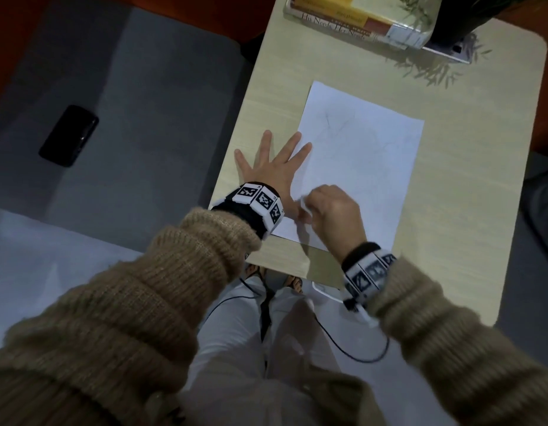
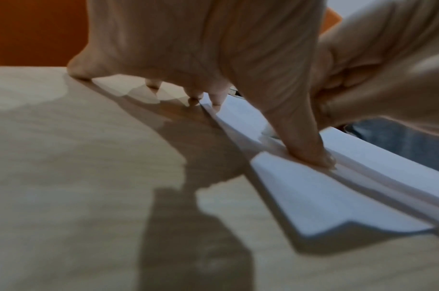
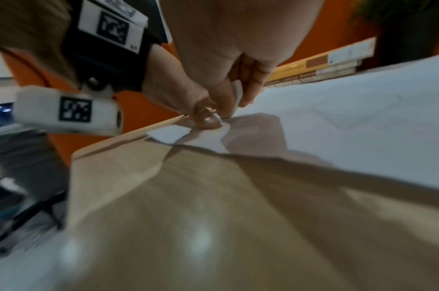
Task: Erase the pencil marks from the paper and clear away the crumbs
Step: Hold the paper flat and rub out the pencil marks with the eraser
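A white sheet of paper (image 1: 368,167) with faint pencil lines lies on the light wooden table (image 1: 469,179). My left hand (image 1: 274,167) is spread flat, its fingers straight, pressing the paper's left edge and the table beside it. In the left wrist view its thumb (image 2: 305,145) pushes down on the paper (image 2: 325,189). My right hand (image 1: 331,210) pinches a small white eraser (image 1: 304,203) at the paper's near left part. In the right wrist view the eraser (image 3: 237,94) sits between thumb and fingers, its tip down on the paper (image 3: 350,126).
A stack of books (image 1: 355,20) and a dark plant pot (image 1: 469,16) stand at the table's far edge. A black phone (image 1: 69,135) lies on the grey surface to the left. A cable (image 1: 343,342) hangs over my lap below the table's near edge.
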`<state>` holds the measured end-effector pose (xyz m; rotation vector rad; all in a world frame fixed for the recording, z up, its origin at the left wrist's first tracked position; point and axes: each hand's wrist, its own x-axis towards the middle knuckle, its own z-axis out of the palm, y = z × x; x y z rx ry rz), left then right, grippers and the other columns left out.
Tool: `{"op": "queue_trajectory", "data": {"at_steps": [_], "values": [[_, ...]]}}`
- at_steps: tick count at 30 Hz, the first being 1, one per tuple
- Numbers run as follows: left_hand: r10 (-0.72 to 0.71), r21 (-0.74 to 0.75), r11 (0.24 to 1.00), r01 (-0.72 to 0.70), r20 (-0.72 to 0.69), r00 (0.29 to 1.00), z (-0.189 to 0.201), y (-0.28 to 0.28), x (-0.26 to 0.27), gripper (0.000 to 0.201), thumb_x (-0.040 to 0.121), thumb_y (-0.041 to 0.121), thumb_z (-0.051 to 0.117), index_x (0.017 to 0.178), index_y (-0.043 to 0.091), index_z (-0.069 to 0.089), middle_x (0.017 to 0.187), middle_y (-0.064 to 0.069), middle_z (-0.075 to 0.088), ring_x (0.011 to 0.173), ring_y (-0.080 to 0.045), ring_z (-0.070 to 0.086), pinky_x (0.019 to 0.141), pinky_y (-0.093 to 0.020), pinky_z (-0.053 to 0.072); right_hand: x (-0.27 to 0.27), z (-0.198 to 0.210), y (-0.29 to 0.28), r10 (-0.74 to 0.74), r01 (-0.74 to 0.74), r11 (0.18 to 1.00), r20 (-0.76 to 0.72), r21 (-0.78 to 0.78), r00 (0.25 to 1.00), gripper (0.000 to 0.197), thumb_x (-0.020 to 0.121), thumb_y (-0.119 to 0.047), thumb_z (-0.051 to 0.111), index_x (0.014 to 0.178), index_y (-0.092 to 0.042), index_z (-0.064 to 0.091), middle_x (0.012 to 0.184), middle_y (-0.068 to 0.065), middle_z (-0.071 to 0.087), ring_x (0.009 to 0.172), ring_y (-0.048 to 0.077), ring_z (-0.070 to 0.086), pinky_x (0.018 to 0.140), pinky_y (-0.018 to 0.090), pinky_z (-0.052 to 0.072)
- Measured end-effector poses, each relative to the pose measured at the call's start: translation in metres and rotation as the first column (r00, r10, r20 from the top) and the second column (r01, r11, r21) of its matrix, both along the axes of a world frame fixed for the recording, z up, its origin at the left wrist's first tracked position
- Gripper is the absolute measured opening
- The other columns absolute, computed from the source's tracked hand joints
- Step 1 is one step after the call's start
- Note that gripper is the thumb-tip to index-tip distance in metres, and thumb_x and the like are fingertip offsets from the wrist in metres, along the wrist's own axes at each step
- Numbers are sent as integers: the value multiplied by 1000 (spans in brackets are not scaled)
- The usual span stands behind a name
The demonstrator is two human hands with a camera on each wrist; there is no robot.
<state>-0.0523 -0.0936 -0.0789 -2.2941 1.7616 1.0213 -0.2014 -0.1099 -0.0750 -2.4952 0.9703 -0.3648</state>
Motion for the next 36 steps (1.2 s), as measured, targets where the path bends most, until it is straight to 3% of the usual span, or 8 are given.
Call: {"op": "queue_trajectory", "data": {"at_steps": [2, 7, 11, 17, 23, 28, 33, 36], "values": [[-1, -6, 1000, 1, 0, 1000, 1, -1, 1, 134, 49, 69, 77, 145, 46, -12, 154, 24, -23, 142, -29, -29, 100, -76, -8, 6, 2, -13, 8, -8, 1000, -10, 24, 1000, 25, 73, -13, 42, 55, -3, 57, 56, 14, 57, 54, 24, 52, 45, 27, 37], [-5, -9, 1000, 5, 2, 1000, 0, 0, 1, 135, 47, 72, 76, 145, 46, -13, 153, 25, -23, 142, -28, -29, 100, -77, -8, 35, -7, -59, -169, 169, 982, 8, -84, 986, 14, 66, 9, 56, 55, -1, 54, 54, 18, 55, 49, 29, 54, 45, 26, 33], [-1, -1, 1000, 1, 1, 1000, 0, 0, 0, 133, 50, 69, 76, 145, 45, -14, 153, 24, -25, 142, -29, -30, 101, -76, -8, -1, -2, -5, -39, 39, 999, 0, 0, 999, 22, 71, -11, 44, 53, -3, 54, 55, 13, 56, 54, 23, 51, 45, 26, 36], [-10, 26, 1000, 10, -5, 1000, 1, 0, -1, 131, 50, 69, 76, 144, 48, -14, 151, 24, -29, 140, -29, -33, 100, -77, -9, 39, 1, -85, -149, 147, 989, -152, -27, 977, 15, 79, 2, 54, 65, 3, 60, 66, 21, 60, 61, 35, 58, 52, 32, 38], [14, 35, 999, -13, -30, 999, 3, 0, -1, 131, 52, 66, 78, 143, 49, -13, 152, 25, -27, 140, -27, -33, 100, -77, -10, -4, 4, -12, 8, -6, 999, -43, 50, 999, 37, 77, -21, 35, 55, 0, 55, 56, 17, 57, 55, 27, 53, 44, 33, 42], [2, 36, 999, -1, -26, 1000, 2, -2, 0, 131, 51, 67, 78, 143, 49, -15, 151, 25, -29, 140, -27, -34, 100, -77, -10, 34, -2, -86, -193, 193, 981, -44, -22, 980, 15, 76, -1, 53, 64, 3, 62, 64, 22, 61, 59, 35, 59, 52, 31, 41], [7, 27, 1000, -7, -20, 1000, 0, -1, -2, 132, 50, 68, 78, 143, 50, -15, 152, 25, -27, 141, -28, -32, 100, -77, -9, -4, 0, -10, -41, 39, 998, 42, 41, 998, 34, 74, -19, 35, 56, 0, 56, 56, 17, 57, 54, 27, 54, 43, 32, 44], [5, 32, 999, -4, -17, 1000, 2, -3, -1, 132, 51, 68, 78, 143, 50, -14, 152, 25, -28, 140, -28, -33, 100, -77, -9, 15, 1, -47, -89, 91, 995, -46, 47, 995, 27, 76, -13, 43, 59, 0, 59, 60, 19, 59, 57, 28, 56, 50, 27, 38]]}}
